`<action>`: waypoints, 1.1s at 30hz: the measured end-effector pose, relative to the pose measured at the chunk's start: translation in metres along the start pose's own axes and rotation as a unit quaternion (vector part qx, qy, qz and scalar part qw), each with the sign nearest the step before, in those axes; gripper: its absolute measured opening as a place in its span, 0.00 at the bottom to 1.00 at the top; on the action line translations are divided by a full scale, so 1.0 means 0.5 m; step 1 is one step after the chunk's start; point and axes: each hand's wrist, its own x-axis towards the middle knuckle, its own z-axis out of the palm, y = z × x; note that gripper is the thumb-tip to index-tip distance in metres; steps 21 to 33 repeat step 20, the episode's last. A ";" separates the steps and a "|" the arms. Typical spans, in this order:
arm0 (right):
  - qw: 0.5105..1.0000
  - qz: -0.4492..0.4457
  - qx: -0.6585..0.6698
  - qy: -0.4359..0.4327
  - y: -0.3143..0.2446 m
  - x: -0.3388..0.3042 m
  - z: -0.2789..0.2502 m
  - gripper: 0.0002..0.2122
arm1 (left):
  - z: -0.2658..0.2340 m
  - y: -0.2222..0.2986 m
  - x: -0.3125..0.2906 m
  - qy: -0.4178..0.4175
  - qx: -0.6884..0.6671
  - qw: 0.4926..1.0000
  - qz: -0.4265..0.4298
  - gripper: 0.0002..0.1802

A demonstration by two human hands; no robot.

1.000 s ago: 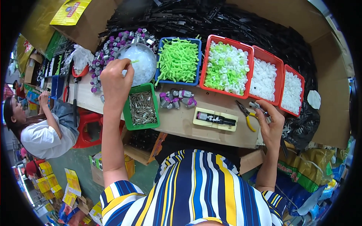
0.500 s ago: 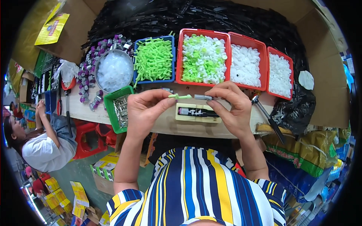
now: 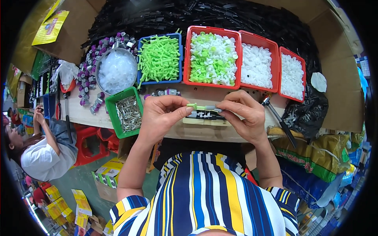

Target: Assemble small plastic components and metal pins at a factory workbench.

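Note:
My left hand [image 3: 163, 116] pinches a light green plastic stick [image 3: 195, 106] by its left end. Between the fingers of my right hand [image 3: 244, 114] is a small grey cylinder [image 3: 211, 108]. The two parts meet end to end in front of my chest; how deep one sits in the other I cannot make out. Just below them lies a cream fixture block [image 3: 204, 121] holding a black toy part [image 3: 202, 115] with grey and white pieces. My fingers hide part of that block.
A green tray of metal pins [image 3: 138, 131], a bowl of clear pieces [image 3: 97, 74], a blue tray of green sticks [image 3: 182, 59] and several red trays [image 3: 240, 63] line the table. A hammer [image 3: 281, 122] lies right. Black parts heap behind. Another person [image 3: 49, 157] sits left.
The green stick and the grey cylinder have come together; a small gap separated them before. My left hand has moved right, over the left end of the cream block.

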 end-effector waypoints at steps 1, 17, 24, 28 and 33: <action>1.000 0.000 0.000 -0.003 0.001 0.001 0.001 0.14 | 0.000 0.001 0.000 -0.018 0.013 1.000 -0.016 0.06; 0.989 -0.033 -0.126 -0.066 0.006 -0.016 -0.007 0.14 | 0.024 -0.029 0.010 -0.047 0.189 0.979 0.065 0.06; 0.982 0.059 -0.130 -0.122 0.007 -0.023 -0.016 0.15 | 0.039 -0.029 0.008 -0.040 0.253 0.957 0.132 0.06; 0.982 0.059 -0.130 -0.122 0.007 -0.023 -0.016 0.15 | 0.039 -0.029 0.008 -0.040 0.253 0.957 0.132 0.06; 0.982 0.059 -0.130 -0.122 0.007 -0.023 -0.016 0.15 | 0.039 -0.029 0.008 -0.040 0.253 0.957 0.132 0.06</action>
